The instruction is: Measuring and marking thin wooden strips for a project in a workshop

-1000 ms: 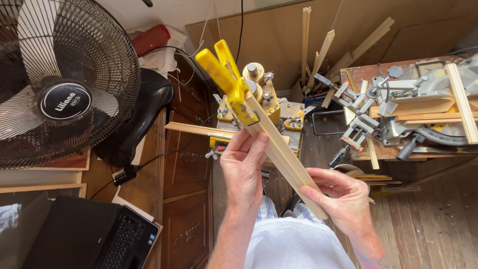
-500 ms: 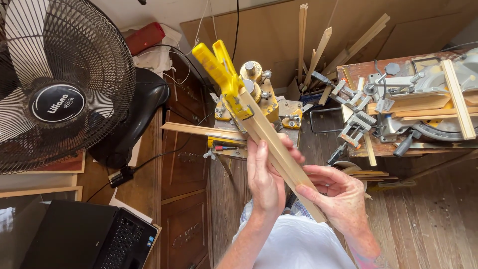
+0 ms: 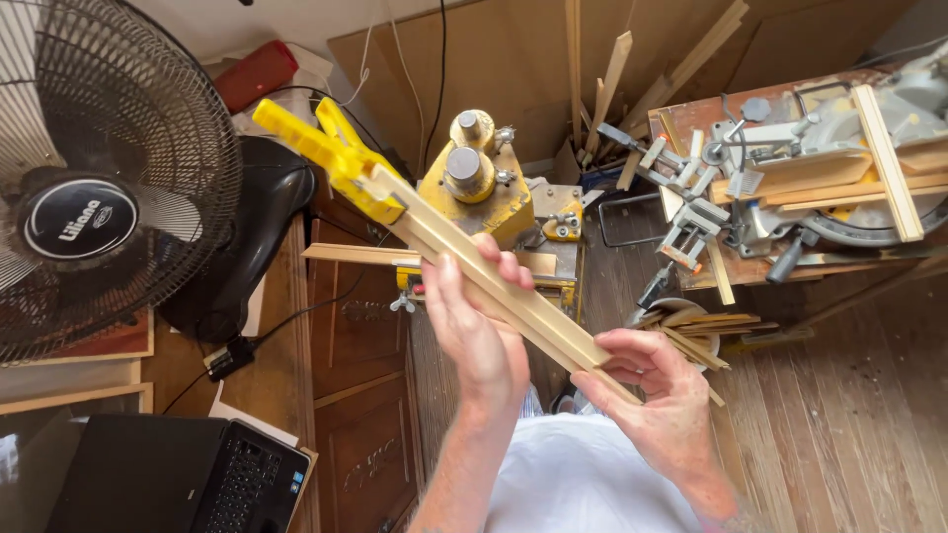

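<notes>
Gripping wood strips [image 3: 494, 286] both hands, yellow clamp [image 3: 331, 153] on end

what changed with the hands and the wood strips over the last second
The left hand slid down the wood strips from just under the yellow clamp to mid-length, closer to the right hand. The strips tipped further left, the clamp end swinging toward the fan. The right hand kept hold of the lower end, and the clamp stayed pinched on the top end.

Wood strips [image 3: 499, 286] between my left hand [image 3: 479, 331] and right hand [image 3: 657, 395]; clamp [image 3: 331, 153] on far end, fan [image 3: 94, 188] left, saw [image 3: 820, 178] right.
</notes>
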